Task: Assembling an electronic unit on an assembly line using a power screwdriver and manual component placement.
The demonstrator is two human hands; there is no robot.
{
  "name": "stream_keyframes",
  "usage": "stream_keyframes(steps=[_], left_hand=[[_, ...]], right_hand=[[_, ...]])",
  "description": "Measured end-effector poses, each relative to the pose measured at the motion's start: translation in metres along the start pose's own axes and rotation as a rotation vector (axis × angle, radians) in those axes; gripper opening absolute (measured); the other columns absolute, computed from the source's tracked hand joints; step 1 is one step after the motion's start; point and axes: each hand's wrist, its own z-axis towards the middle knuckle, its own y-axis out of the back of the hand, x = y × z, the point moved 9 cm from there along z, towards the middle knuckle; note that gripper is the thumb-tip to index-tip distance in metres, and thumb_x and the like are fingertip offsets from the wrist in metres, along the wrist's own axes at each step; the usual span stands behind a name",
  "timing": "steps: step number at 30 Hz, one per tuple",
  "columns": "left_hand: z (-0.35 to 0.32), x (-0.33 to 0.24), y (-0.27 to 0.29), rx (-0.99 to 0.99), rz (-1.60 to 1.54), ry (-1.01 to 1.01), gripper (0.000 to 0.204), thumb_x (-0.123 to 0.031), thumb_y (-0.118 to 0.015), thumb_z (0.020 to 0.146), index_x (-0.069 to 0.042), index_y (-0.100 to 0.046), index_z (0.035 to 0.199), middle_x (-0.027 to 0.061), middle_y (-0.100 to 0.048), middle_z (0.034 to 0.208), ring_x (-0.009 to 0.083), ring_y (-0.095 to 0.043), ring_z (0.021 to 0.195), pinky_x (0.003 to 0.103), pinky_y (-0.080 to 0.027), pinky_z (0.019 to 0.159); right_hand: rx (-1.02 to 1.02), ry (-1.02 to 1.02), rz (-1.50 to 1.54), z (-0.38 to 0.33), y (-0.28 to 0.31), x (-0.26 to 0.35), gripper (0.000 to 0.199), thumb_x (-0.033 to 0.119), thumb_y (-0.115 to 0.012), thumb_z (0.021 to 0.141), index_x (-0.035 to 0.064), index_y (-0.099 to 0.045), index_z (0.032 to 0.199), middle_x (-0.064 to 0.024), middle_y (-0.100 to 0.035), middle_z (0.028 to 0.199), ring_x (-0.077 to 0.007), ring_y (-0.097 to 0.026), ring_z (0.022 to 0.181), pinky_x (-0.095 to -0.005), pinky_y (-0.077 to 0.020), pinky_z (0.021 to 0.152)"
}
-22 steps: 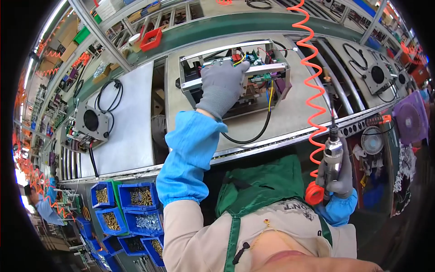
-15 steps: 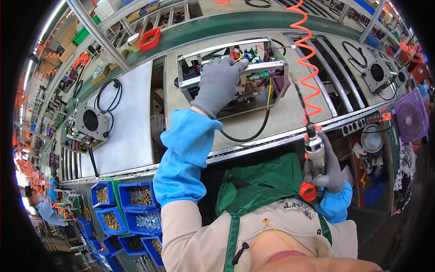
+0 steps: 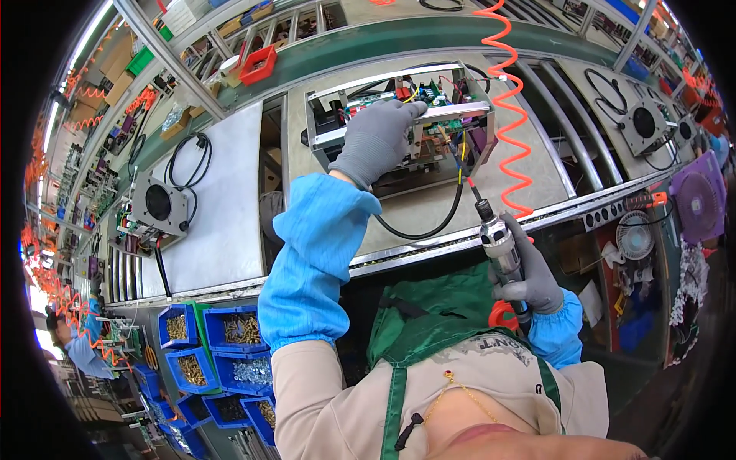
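An open metal-framed chassis (image 3: pixel 452 112) with circuit boards and wires inside sits on the bench in front of me. My left hand (image 3: pixel 376 138), in a grey glove, grips its front rail, fingers bent over the bar. In my right hand (image 3: pixel 537 280), also gloved, is a silver pneumatic screwdriver (image 3: pixel 502 249). Its long bit slants up and left toward the right part of the chassis front, close to a yellow wire; whether the tip touches anything I cannot tell. A black cable (image 3: pixel 418 236) loops from the chassis along the bench.
An orange coiled air hose (image 3: pixel 510 146) hangs right of the chassis. Blue bins (image 3: pixel 239 330) of screws stand lower left. Another unit with a fan (image 3: pixel 157 203) and coiled cable sits on the left, a similar fan unit (image 3: pixel 642 123) on the right. Metal rollers (image 3: pixel 571 126) separate the bench boards.
My right hand has swung the screwdriver left and forward, its bit now at the chassis front. My left hand stays on the rail, and the view has shifted slightly.
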Motion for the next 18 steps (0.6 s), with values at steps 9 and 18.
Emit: stream_keyframes(steps=[9, 18], left_hand=[[0.025, -0.028, -0.003, 0.024, -0.143, -0.031, 0.041, -0.005, -0.053, 0.084, -0.017, -0.060, 0.122, 0.0117, -0.065, 0.103, 0.0336, -0.062, 0.093, 0.042, -0.051, 0.080], [0.055, -0.050, -0.020, 0.139, -0.252, -0.093, 0.043, -0.007, -0.054, 0.086, -0.021, -0.057, 0.126, 0.0139, -0.065, 0.109, 0.0349, -0.062, 0.096, 0.042, -0.050, 0.083]], right_hand=[[-0.120, 0.046, 0.013, -0.002, 0.015, 0.006, 0.118, -0.001, -0.068, 0.046, 0.0134, -0.015, 0.151, -0.0108, -0.056, 0.088, -0.0181, -0.059, 0.072, -0.0305, -0.0519, 0.059], [-0.213, -0.029, 0.056, -0.010, 0.032, 0.012, 0.112, 0.001, -0.061, 0.049, 0.0158, -0.018, 0.151, -0.0114, -0.054, 0.083, -0.0187, -0.058, 0.067, -0.0313, -0.0528, 0.055]])
